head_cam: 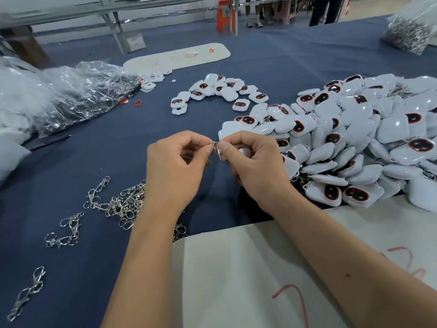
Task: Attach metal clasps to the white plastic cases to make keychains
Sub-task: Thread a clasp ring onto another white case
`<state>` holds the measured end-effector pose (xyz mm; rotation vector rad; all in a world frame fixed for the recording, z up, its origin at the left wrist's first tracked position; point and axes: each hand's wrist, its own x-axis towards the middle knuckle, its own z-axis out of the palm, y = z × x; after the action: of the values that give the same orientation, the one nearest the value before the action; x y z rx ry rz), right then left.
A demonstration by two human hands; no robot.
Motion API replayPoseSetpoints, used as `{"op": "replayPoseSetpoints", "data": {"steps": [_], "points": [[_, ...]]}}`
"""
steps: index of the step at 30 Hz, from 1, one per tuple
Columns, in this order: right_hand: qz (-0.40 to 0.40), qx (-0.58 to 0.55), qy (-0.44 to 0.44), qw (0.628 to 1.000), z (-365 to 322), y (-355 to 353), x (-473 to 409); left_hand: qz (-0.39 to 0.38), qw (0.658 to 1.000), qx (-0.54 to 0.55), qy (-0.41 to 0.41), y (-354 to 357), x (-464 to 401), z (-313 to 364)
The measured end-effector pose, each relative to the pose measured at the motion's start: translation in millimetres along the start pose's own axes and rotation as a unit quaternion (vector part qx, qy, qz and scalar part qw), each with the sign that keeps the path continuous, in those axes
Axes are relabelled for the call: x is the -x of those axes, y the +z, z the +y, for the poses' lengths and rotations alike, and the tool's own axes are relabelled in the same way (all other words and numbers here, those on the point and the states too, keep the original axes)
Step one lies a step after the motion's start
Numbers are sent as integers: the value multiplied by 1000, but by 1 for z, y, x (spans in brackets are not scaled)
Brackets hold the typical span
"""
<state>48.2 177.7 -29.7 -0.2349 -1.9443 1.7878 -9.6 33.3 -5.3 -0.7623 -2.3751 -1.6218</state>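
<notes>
Both hands meet over the middle of the blue table. A small metal clasp (217, 148) hangs between them: my left hand (176, 166) pinches it from the left and my right hand (254, 166) from the right. A bit of a white plastic case (244, 151) shows under my right fingers; most of it is hidden. Loose metal clasps (125, 204) lie in a heap to the left of my left wrist. A big pile of white cases with dark red-rimmed windows (354, 143) fills the right side.
A smaller group of cases (220, 91) lies further back. Crumpled clear plastic bags (71, 95) sit at the left, a bag of metal parts (409, 31) at the far right. A white board (260, 275) lies under my forearms, another white board (177, 58) at the back.
</notes>
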Motion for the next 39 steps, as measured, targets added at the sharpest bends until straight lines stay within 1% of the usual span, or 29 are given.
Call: {"op": "replayPoseSetpoints", "data": {"steps": [3, 6, 8, 14, 19, 23, 27, 29, 31, 34, 36, 39], "points": [[34, 48, -17, 998, 0, 0, 0, 13, 1000, 4, -9, 1, -1, -1], [95, 113, -70, 987, 0, -1, 2, 4, 1000, -20, -10, 1, 0, -3], [106, 143, -93, 980, -1, -2, 2, -7, 999, -36, -8, 1, 1, -3], [26, 208, -164, 964, -3, 0, 2, -7, 1000, -18, -23, 1, -1, -6], [20, 206, -176, 962, -3, -1, 1, -9, 999, -18, -28, -1, -2, -7], [-6, 211, -186, 960, -3, -2, 2, -34, 999, 18, -36, -3, -1, -7], [-4, 171, -161, 972, -3, -2, 2, -38, 997, 57, -32, -1, -1, -3], [13, 137, -119, 983, -3, -2, 1, -43, 993, 108, -37, -1, -1, -1], [18, 72, -72, 995, -3, -4, -1, -58, 987, 148, -38, -1, -1, 0], [-15, -41, -29, 999, -7, -9, -1, -67, 984, 161, -35, 1, -1, 2], [-40, -68, -20, 997, -7, -10, -1, -66, 984, 161, -33, 2, -1, 2], [-68, -76, -14, 995, -6, -11, -1, -72, 985, 158, -23, 1, 0, 2]]}}
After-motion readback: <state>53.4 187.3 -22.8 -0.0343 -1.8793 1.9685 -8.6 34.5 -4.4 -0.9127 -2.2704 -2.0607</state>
